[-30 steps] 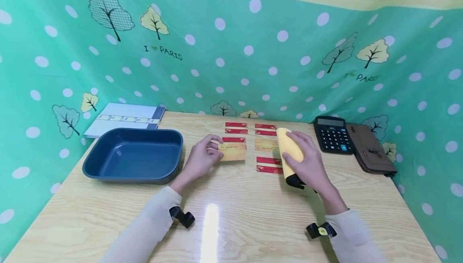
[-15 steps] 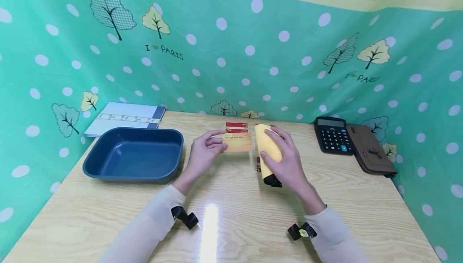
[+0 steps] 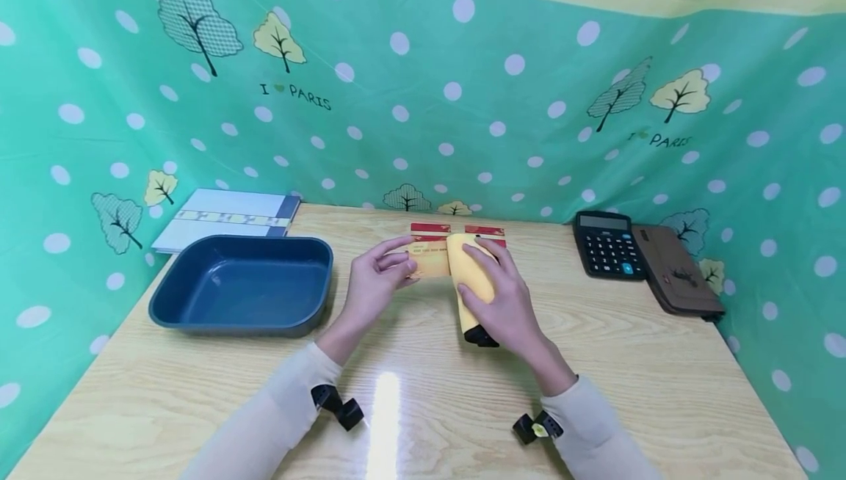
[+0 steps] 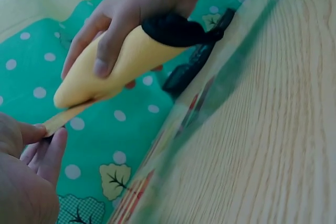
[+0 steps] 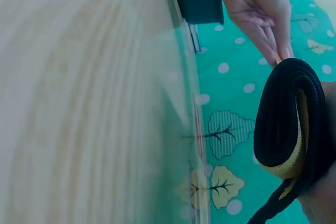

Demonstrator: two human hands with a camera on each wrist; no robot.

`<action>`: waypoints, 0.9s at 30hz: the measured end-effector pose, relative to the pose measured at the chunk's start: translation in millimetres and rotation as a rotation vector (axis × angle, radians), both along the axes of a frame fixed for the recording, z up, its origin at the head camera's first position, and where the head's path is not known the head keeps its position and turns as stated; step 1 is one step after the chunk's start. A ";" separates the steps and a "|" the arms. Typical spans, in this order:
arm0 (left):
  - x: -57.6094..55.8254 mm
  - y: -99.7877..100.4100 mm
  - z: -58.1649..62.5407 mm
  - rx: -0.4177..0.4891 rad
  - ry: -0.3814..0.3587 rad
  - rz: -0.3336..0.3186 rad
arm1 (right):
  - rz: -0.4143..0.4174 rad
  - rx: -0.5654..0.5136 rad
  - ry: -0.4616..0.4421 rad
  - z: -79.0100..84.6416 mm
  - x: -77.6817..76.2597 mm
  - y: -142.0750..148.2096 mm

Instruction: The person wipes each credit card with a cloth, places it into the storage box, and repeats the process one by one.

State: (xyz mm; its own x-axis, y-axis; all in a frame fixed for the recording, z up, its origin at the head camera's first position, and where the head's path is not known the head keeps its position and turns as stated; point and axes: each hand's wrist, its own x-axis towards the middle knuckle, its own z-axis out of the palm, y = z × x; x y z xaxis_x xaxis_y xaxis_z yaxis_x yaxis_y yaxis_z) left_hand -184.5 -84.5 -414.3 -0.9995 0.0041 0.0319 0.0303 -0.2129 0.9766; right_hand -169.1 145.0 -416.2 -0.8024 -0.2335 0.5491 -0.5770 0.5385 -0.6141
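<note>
My left hand [image 3: 371, 285] pinches a gold card [image 3: 429, 258] by its left edge, held up off the table. In my right hand [image 3: 501, 302] is a folded yellow cloth [image 3: 466, 274] with black edging, gripped from above. The cloth meets the card's right end; in the left wrist view the tip of the card [image 4: 67, 118] goes under or into the folded cloth [image 4: 121, 80]. Layered folds of black trim [image 5: 275, 124] show in the right wrist view. Behind the hands lie red cards [image 3: 429, 228] in two columns, partly hidden by the hands and cloth.
A blue basin [image 3: 241, 289] stands at the left, with a white-and-blue folder [image 3: 228, 210] behind it. A black calculator [image 3: 608, 245] and a brown leather case [image 3: 679, 272] lie at the right. A polka-dot curtain [image 3: 423, 135] hangs behind the table [image 3: 449, 406].
My right hand has brought the cloth leftward, from over the right column of cards to the gold card. My left hand has raised the card slightly and moved it a little right.
</note>
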 end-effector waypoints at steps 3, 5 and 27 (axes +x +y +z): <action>1.7 2.4 0.5 0.018 0.013 -0.004 | 0.007 0.014 0.001 -1.0 2.4 -4.7; 3.0 3.9 0.5 0.022 0.021 -0.006 | 0.010 0.018 0.001 -1.5 4.1 -7.6; 10.3 13.7 -3.5 0.030 0.063 -0.053 | 0.038 0.043 0.031 -2.7 14.3 -23.1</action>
